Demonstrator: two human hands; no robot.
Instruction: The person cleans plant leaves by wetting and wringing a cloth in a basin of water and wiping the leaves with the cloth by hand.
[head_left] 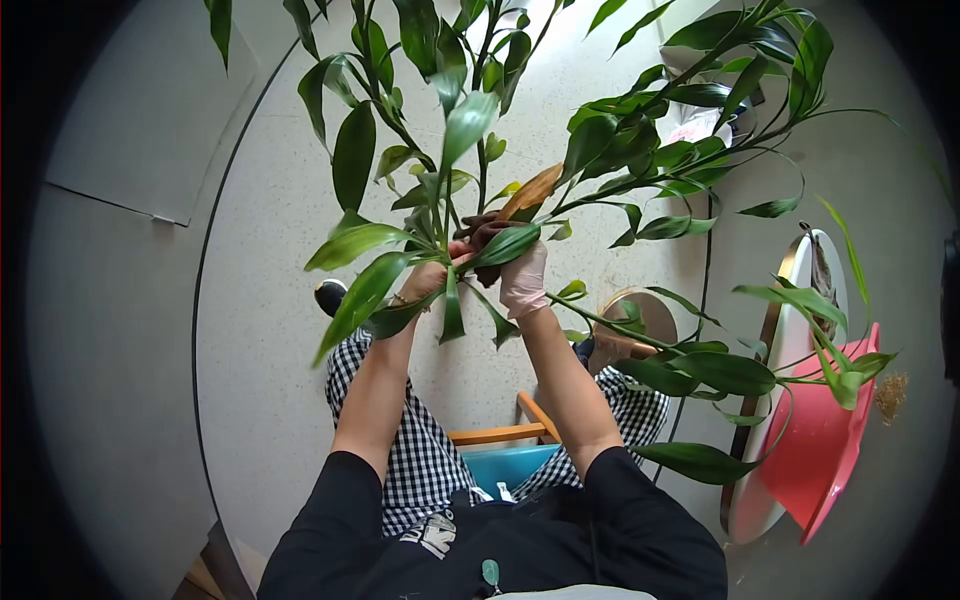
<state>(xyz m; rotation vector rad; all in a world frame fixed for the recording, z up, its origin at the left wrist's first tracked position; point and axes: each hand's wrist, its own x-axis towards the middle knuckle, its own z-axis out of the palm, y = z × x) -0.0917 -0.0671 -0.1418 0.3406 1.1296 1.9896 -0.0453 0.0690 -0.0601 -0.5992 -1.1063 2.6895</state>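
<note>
A tall leafy green plant (470, 125) spreads its stems in front of me, with a dry brown leaf (530, 193) near its middle. My left hand (425, 280) is bare and closed around the base of a leafy shoot, its fingers partly hidden by leaves. My right hand (524, 280), in a pale thin glove, is closed on a dark brown cloth (490, 238) close to the left fingertips. A green leaf (508, 246) lies across the cloth and hides part of the right fingers.
Leaning at the right are a pink plastic basin (815, 440) and a round white board (745, 510). A round container (640, 312) stands near my right knee. Long stems reach out to the right. Beneath me is a blue seat (505, 468) by a wooden bar (495, 436).
</note>
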